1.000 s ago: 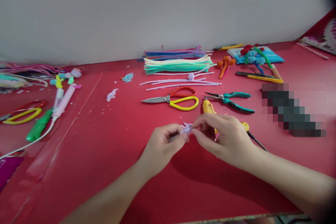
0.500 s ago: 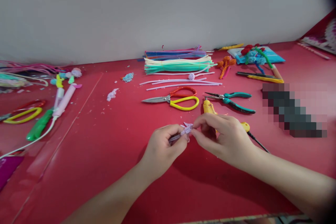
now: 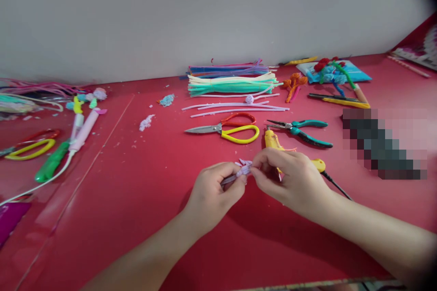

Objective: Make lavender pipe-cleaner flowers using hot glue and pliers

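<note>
- From my end, I see the left hand (image 3: 213,191) pinching a lilac pipe-cleaner piece (image 3: 243,171) between thumb and fingers.
- I have the right hand's (image 3: 295,176) thumb and forefinger pinching that piece's right end, above the red table (image 3: 136,218).
- I make out scissors (image 3: 218,128) beyond the hands, pliers (image 3: 295,128) to their right, and a yellow glue gun (image 3: 272,140) partly behind the right hand.

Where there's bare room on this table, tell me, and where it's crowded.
Free: the red tabletop between the left hand and the green-handled tool; also between the forearms. Crowded: beyond that hand and the right hand, where red-and-yellow-handled metal scissors, teal-handled pliers and a yellow glue gun lie close.
</note>
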Available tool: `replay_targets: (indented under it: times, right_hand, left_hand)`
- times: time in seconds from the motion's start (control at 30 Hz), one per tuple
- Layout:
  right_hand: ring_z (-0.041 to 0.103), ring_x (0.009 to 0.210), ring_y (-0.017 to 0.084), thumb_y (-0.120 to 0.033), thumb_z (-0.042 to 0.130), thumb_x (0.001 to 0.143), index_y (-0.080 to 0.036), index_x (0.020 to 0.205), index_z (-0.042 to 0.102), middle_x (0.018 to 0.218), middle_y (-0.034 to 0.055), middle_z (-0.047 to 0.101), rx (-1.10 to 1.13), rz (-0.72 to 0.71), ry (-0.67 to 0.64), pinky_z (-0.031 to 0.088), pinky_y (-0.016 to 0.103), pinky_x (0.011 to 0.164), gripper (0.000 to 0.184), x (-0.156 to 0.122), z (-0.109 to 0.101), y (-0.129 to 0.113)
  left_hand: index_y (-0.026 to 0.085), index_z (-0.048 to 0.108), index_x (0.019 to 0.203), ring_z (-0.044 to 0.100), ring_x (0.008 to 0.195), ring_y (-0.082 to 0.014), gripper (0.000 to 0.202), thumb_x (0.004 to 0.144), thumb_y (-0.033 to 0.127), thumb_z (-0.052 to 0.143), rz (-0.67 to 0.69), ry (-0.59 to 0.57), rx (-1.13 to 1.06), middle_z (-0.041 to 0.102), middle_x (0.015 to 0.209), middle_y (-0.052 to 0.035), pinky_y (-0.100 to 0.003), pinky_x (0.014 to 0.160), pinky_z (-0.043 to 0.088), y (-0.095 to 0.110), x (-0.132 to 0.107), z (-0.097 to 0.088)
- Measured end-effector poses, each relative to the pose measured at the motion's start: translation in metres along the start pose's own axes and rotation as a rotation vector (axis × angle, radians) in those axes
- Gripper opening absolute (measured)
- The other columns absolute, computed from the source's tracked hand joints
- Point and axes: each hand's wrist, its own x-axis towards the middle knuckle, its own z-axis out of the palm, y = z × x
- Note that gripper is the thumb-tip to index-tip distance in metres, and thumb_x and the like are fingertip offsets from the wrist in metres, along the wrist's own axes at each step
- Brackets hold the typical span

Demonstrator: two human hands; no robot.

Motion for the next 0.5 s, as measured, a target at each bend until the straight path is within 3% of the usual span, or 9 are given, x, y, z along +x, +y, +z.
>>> replay_targets:
  times: [0.23, 0.5]
  right_hand:
    - [0.049, 0.047, 0.007, -0.016, 0.053, 0.079, -0.020, 0.074, 0.053, 0.055, -0.0053, 0.053, -0.001, 0.001, -0.007, 0.037, 0.018, 0.047, 0.006, 0.0009, -0.0004, 0.0002]
    - [0.050, 0.049, 0.007, -0.021, 0.053, 0.083, -0.020, 0.084, 0.056, 0.058, -0.0050, 0.053, -0.025, -0.012, 0.036, 0.038, 0.020, 0.050, 0.003, -0.0016, -0.0034, -0.0010]
  left_hand:
    - [0.018, 0.053, 0.066, 0.036, 0.057, -0.0099, 0.019, 0.084, 0.025, 0.052, -0.009, -0.005, -0.016, 0.041, 0.061, 0.0045, -0.021, 0.053, 0.030, 0.0006, 0.0007, 0.0001]
    - [0.017, 0.058, 0.071, 0.045, 0.065, -0.0118, 0.021, 0.086, 0.030, 0.053, -0.110, -0.060, -0.234, 0.052, 0.067, 0.0016, -0.022, 0.059, 0.035, -0.0001, 0.0013, -0.0029]
